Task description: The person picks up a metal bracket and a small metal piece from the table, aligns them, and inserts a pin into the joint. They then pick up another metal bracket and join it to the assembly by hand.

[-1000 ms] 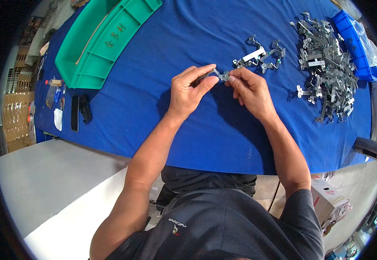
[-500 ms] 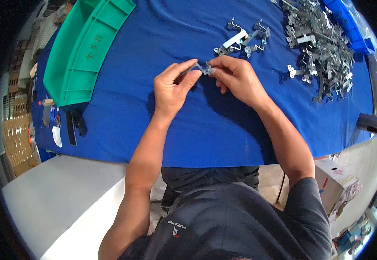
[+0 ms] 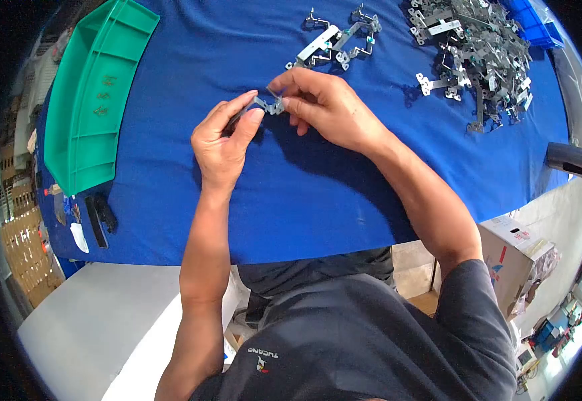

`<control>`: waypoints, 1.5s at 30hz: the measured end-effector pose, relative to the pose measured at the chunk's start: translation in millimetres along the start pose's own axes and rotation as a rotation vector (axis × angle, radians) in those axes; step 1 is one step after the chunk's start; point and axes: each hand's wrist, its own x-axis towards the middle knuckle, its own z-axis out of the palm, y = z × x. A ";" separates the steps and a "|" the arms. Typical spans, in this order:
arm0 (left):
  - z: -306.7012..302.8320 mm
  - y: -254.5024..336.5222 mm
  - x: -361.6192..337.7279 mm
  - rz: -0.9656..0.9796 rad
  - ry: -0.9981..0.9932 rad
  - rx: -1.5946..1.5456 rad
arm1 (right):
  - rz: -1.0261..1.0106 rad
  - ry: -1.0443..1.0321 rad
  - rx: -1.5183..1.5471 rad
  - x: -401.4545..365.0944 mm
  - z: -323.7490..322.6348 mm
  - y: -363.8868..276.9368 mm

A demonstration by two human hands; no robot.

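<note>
A small metal bracket is held between my two hands over the blue cloth. My left hand pinches its left end between thumb and fingers. At its right end, my right hand has thumb and index finger closed on the metal, and a thin edge shows at the fingertips. Just beyond my right hand lie a few metal bracket assemblies. Farther right is a large heap of similar metal parts. My fingers hide much of the held piece.
A green bin stands at the left of the blue-covered table. Near it lie a black strip-like object and a white item. A blue bin is at the far right, and a dark cylinder at the right edge.
The camera view has shifted, so the bin, parts and hands sit elsewhere in the picture. My right fingers have changed their hold slightly, with the index finger now raised along a thin metal edge.
</note>
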 end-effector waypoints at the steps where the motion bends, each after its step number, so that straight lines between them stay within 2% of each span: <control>1: -0.1 -0.1 0.2 0.019 -0.005 0.027 | 0.025 -0.025 0.066 0.9 -1.9 0.6; 4: -0.4 1.1 -0.6 0.034 -0.032 0.024 | 0.075 -0.067 0.251 1.2 -6.4 -2.4; 8: -0.5 4.6 -0.5 0.115 -0.064 0.114 | 0.148 -0.110 0.101 1.1 -7.3 -2.3; 11: -1.7 6.2 -0.8 0.149 -0.110 0.148 | 0.042 0.036 0.126 -1.5 -0.1 -9.5; 13: -0.2 4.2 -1.0 0.150 -0.063 0.129 | 0.121 0.155 0.229 -0.4 -0.5 -9.8; 15: -0.1 1.7 -0.3 0.148 0.010 0.114 | 0.170 0.091 0.143 1.7 -5.7 -5.0; 18: -1.2 0.8 0.6 0.137 0.080 0.113 | 0.080 0.026 -0.038 -1.1 1.2 -5.3; 28: -2.3 -4.0 -1.0 0.033 0.088 0.009 | 0.073 0.012 -0.086 -2.5 1.5 -9.3; 31: -0.5 -3.0 -0.1 0.061 0.043 0.006 | 0.089 0.011 -0.075 -3.3 2.0 -9.3; 33: -4.1 -0.7 -1.4 0.014 0.008 0.036 | 0.105 0.000 -0.067 -3.1 1.0 -10.8; 36: -4.3 0.4 -1.8 -0.005 -0.016 0.052 | 0.053 0.023 0.067 -1.5 2.6 -3.3; 39: -2.3 2.2 -1.9 0.024 -0.050 0.077 | 0.115 -0.012 0.212 -0.3 -2.2 -10.7; 43: -3.0 4.4 -1.4 0.068 -0.114 0.138 | 0.082 -0.061 0.105 0.2 -3.6 -1.5; 45: -4.2 8.0 -1.1 0.070 -0.140 0.172 | 0.091 0.013 0.128 -1.1 -2.8 -5.9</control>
